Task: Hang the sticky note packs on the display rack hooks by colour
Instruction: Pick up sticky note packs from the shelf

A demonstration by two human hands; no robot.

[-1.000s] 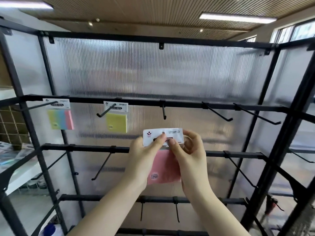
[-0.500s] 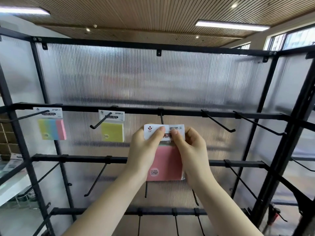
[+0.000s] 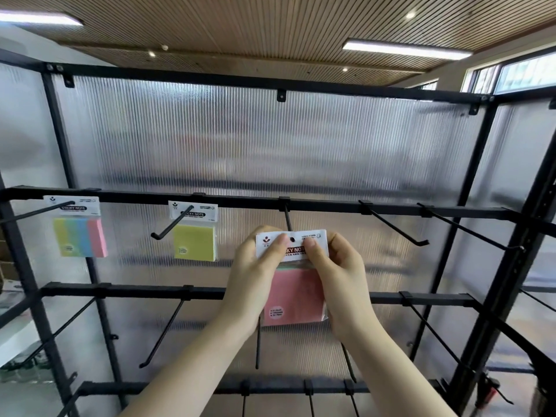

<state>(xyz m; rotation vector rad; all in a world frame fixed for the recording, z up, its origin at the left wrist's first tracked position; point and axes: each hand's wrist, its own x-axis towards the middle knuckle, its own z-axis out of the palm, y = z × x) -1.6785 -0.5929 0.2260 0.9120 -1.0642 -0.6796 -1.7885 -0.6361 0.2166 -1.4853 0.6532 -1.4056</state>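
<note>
Both hands are up in front of the black display rack (image 3: 301,203), holding a pink pack of sticky notes (image 3: 296,296) between them. The left hand (image 3: 255,272) pinches the white header card at its left side, thumb lying across the front, fingers curled behind. The right hand (image 3: 337,272) does the same on the right side, its thumb pressed on the print of the card. So each grip is closed on the pack, and the pack hangs down from the fingers, upright and facing the person.

The punched hole in the card shows as a dark dot between the two thumbs. It sits just below the middle hook (image 3: 287,219) of the upper rail, whose rod runs down to the top edge of the card. Whether the tip already passes through the hole, I cannot tell.

On the same rail, two packs hang to the left. A striped pack (image 3: 79,236) in yellow, green, blue and pink is on the far left hook, and a yellow pack (image 3: 195,240) is on the next one. Bare hooks (image 3: 394,228) stick out to the right of the hands. Behind the rack stands a ribbed, cloudy plastic panel (image 3: 270,139).
</note>
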